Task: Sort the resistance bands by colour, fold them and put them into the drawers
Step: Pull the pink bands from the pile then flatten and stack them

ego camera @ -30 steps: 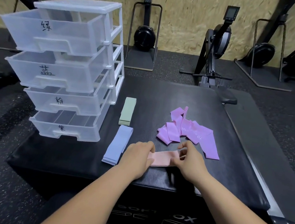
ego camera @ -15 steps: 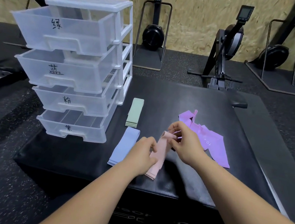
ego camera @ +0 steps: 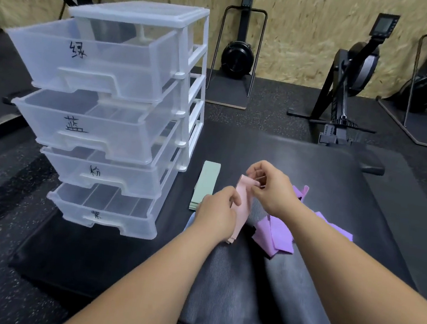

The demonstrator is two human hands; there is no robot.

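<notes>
1. Pinching the pink band (ego camera: 244, 205) — right grip (ego camera: 270, 191) at its top, left grip (ego camera: 216, 212) lower down.
2. It now hangs upright between the grips — a second ago it lay flat on the bench (ego camera: 311, 178).

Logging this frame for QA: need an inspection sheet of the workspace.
Surface: black pad on the floor.
Job's things: pink band upright in both hands; green band folded beside drawers, all four pulled out; purple bands in loose heap; blue band mostly hidden by left hand.
Clutter: nothing seen.
Grippers: left hand grips pink band's middle; right hand pinches its top.
Cables: nothing seen.
Surroundings: rowers, chipboard wall.
</notes>
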